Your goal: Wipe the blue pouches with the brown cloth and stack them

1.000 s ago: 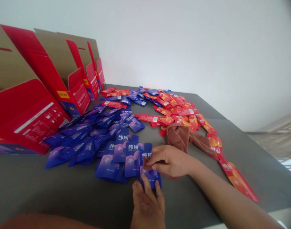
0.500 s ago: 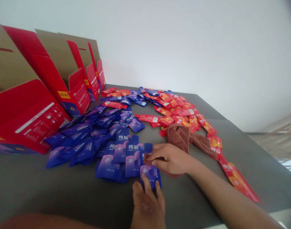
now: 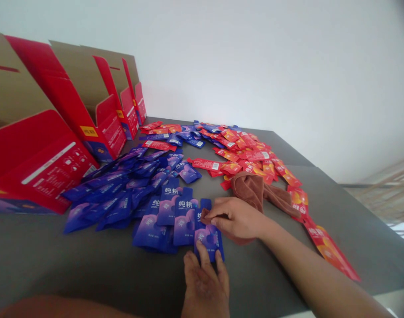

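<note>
My right hand (image 3: pixel 237 219) is closed on a brown cloth (image 3: pixel 246 190) and presses a bunched part of it on the upper part of a blue-purple packet (image 3: pixel 208 242). With fingers apart, my left hand (image 3: pixel 205 280) lies palm down at that packet's lower end, fingertips touching it. Just left of it, another blue-purple packet (image 3: pixel 184 223) lies face up, beside overlapping ones. The rest of the cloth trails back and right across the table, next to red-orange packets. My right hand and the cloth hide part of the packet beneath.
A heap of blue packets (image 3: pixel 112 194) spreads over the left of the grey table (image 3: pixel 255 282). Red-orange packets (image 3: pixel 248 152) lie in a pile at the back right, with a line of them running down the right side. Several open red cartons (image 3: pixel 111 128) stand along the left.
My right hand and the cloth have shifted very slightly over the packet. My left hand stays in place, and the piles and cartons look the same.
</note>
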Demonstrator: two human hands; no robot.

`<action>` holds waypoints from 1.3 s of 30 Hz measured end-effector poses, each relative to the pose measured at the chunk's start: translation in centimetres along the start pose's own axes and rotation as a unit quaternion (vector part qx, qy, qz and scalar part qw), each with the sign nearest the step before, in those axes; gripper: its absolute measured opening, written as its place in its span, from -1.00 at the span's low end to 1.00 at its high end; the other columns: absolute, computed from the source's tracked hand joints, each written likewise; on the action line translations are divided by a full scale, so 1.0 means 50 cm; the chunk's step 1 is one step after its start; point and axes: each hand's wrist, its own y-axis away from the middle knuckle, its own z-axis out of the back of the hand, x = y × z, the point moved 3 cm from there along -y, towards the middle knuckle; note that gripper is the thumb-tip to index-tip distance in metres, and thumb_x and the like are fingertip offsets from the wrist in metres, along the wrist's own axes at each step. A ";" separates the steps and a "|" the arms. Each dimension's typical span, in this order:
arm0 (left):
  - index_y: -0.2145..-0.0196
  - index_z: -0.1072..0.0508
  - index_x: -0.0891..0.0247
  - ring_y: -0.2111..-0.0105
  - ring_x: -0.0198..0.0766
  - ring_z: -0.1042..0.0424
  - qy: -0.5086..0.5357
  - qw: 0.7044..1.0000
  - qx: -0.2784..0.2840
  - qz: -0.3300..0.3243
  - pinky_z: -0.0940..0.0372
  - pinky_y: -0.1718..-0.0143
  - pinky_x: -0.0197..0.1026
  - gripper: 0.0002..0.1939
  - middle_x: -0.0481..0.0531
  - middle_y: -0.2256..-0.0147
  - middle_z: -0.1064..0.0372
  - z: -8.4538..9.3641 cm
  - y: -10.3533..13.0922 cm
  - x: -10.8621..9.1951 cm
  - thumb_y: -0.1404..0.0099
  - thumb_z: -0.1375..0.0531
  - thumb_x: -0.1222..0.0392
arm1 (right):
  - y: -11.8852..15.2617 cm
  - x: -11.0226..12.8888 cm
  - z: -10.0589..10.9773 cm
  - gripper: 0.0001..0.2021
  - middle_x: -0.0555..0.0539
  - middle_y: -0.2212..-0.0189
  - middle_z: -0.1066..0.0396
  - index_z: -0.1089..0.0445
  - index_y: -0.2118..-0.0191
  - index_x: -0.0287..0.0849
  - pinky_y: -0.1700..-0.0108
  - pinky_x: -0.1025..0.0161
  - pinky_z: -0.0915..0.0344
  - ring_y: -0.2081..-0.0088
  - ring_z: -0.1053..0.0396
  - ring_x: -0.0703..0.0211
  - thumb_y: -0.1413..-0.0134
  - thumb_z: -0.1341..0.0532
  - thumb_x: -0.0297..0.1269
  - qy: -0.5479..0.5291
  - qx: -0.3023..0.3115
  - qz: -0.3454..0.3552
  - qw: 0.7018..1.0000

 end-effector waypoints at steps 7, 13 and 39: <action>0.07 -0.42 0.10 0.07 0.05 -0.38 0.023 1.000 -0.008 0.011 -0.21 0.02 0.17 -0.63 0.32 0.03 -0.38 -0.009 0.003 -0.012 -0.15 -0.13 0.32 | 0.001 0.015 -0.007 -0.77 -0.03 0.31 -0.43 -0.47 0.17 -0.13 0.27 0.35 -0.20 0.31 -0.34 0.26 -0.08 -0.13 -0.42 -0.025 0.036 0.035 0.998; 0.08 -0.43 0.09 0.09 0.04 -0.39 0.006 1.000 -0.014 0.003 -0.22 0.05 0.17 -0.63 0.30 0.02 -0.38 -0.010 0.003 -0.009 -0.14 -0.13 0.33 | -0.002 -0.007 0.001 -0.76 -0.05 0.32 -0.41 -0.47 0.17 -0.13 0.22 0.32 -0.18 0.29 -0.34 0.24 -0.09 -0.11 -0.43 0.037 -0.033 -0.033 0.998; 0.06 -0.42 0.09 0.07 0.04 -0.38 0.011 1.000 -0.004 0.007 -0.22 0.04 0.15 -0.61 0.31 0.02 -0.37 -0.016 0.004 -0.010 -0.14 -0.13 0.34 | 0.005 0.019 -0.001 -0.75 -0.04 0.31 -0.41 -0.45 0.14 -0.11 0.25 0.34 -0.17 0.28 -0.33 0.24 -0.07 -0.13 -0.42 0.024 0.043 0.060 0.997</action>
